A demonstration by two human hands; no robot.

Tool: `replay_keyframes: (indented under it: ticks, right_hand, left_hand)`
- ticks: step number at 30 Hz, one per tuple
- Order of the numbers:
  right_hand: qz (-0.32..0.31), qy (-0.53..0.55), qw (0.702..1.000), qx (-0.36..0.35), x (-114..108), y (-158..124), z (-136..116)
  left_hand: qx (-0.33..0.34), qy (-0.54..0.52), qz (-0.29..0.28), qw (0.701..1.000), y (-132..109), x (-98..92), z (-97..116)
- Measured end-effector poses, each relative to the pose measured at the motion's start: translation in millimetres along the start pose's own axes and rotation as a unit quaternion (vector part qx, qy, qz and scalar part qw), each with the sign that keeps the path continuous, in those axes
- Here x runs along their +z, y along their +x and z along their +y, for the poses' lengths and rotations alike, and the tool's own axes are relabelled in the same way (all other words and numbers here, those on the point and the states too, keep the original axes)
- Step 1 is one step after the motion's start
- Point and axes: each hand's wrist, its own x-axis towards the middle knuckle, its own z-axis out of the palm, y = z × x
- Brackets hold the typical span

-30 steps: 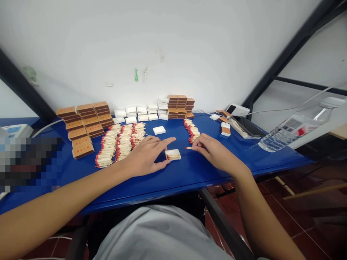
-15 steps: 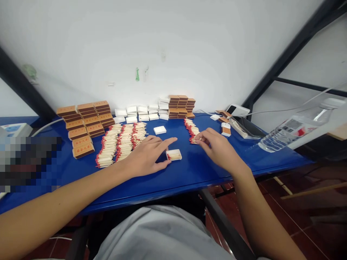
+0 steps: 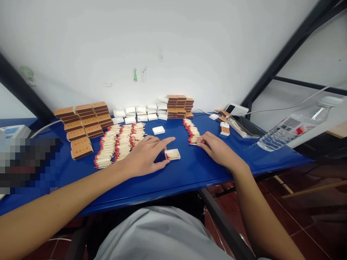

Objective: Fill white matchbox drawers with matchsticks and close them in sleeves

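A small white matchbox tray [image 3: 175, 151] lies on the blue table with some red-headed matches [image 3: 172, 156] in it. My left hand [image 3: 148, 153] holds the tray at its left end, the thumb in front and the index finger stretched out above. To the right, my right hand [image 3: 214, 146] pinches thumb and fingers together at the near end of a narrow row of matches [image 3: 191, 130], on match ends there; how many is hidden. Left of and partly behind my left hand lie wider rows of matches [image 3: 108, 144].
Printed matchboxes [image 3: 84, 126] are stacked at the left. White trays [image 3: 135, 112] and brown sleeves [image 3: 179, 104] line the wall, and one tray [image 3: 158, 130] lies apart. At the right are a loose matchbox [image 3: 224, 128], a black tray [image 3: 245, 126] and a water bottle [image 3: 292, 126].
My right fingertips have moved slightly down and closer onto the near end of the narrow match row. My left hand stays at the tray; the whole view has shifted slightly.
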Motion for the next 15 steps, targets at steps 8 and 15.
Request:
replay_keyframes:
  ticks: [8,15]
  right_hand:
    - [-0.005,0.026,0.999,-0.023,-6,-6,-48]
    - [-0.026,-0.004,0.996,-0.087,2,-4,-90]
  left_hand:
    - [0.007,0.001,0.005,1.0,0,1.0,-1]
    - [0.015,0.003,0.011,1.0,0,0.6,0]
